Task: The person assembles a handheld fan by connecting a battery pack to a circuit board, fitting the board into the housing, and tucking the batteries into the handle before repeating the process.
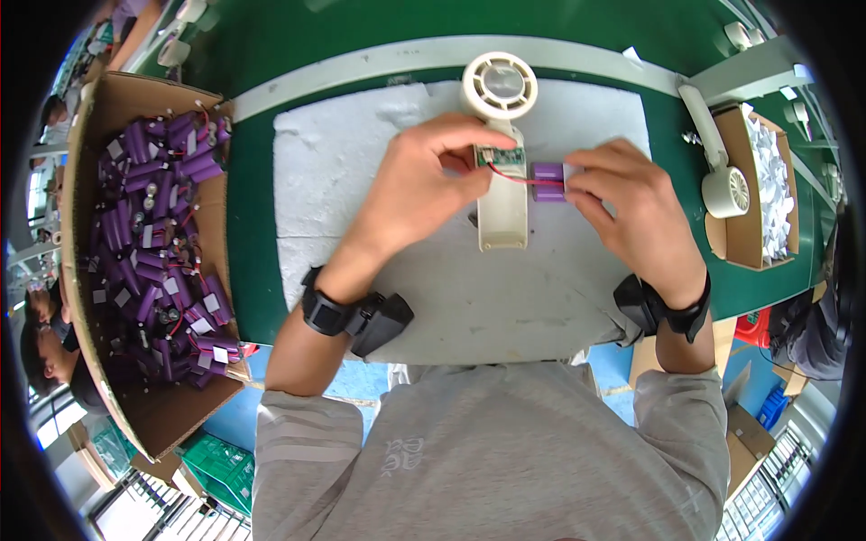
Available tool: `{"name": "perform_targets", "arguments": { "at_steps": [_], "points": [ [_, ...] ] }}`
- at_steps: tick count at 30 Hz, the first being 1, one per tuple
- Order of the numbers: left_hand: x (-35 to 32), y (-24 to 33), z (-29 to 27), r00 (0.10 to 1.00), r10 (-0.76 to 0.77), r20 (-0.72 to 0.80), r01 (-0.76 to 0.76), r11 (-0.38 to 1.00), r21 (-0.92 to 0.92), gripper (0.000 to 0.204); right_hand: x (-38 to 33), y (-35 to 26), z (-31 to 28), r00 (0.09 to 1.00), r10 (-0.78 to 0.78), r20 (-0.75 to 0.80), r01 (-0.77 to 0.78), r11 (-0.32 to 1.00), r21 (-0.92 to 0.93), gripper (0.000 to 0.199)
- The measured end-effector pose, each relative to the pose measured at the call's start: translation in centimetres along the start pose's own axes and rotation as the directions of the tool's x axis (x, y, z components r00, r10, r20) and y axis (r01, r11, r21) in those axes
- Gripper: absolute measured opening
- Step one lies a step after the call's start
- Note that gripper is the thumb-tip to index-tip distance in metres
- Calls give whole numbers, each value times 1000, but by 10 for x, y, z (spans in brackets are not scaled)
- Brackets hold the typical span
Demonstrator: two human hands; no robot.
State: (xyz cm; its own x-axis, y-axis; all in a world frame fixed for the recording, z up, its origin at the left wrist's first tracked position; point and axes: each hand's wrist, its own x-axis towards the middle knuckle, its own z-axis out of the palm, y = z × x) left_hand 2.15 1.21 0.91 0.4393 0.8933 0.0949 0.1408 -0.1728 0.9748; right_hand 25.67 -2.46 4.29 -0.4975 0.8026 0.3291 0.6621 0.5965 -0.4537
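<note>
A cream handheld fan lies on the foam sheet in front of me, its round grille pointing away and its handle toward me. The handle is uncovered, and a small green circuit board shows inside it. My left hand grips the handle by the board, thumb and fingers closed about its left side. My right hand pinches the right end of a purple battery pack, just right of the handle. Red and dark wires run between board and pack. The right fingertips partly cover the pack.
At the left stands a big cardboard box of purple battery packs with wires. On the right, another cream fan leans at a smaller box of white pieces. A white foam sheet covers the green table. People sit at far left.
</note>
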Motion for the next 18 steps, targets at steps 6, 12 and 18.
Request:
{"name": "perform_targets", "arguments": {
  "at_steps": [6, 12, 18],
  "points": [
    [-4, 11, 8, 999, 2, -46, -1, 1000, 26, 32, -6, -16, -7, 998, 55, -5, -55, 997, -51, 11],
    [-3, 17, 8, 1000, -13, -22, 14, 999, 48, 33, -5, -10, -14, 996, 68, 58, -65, 996, -65, 10],
    [0, 15, 14, 999, 38, -38, -37, 999, 35, 32, -7, -9, -20, 998, 57, 30, -57, 998, -7, 9]
  ]
}}
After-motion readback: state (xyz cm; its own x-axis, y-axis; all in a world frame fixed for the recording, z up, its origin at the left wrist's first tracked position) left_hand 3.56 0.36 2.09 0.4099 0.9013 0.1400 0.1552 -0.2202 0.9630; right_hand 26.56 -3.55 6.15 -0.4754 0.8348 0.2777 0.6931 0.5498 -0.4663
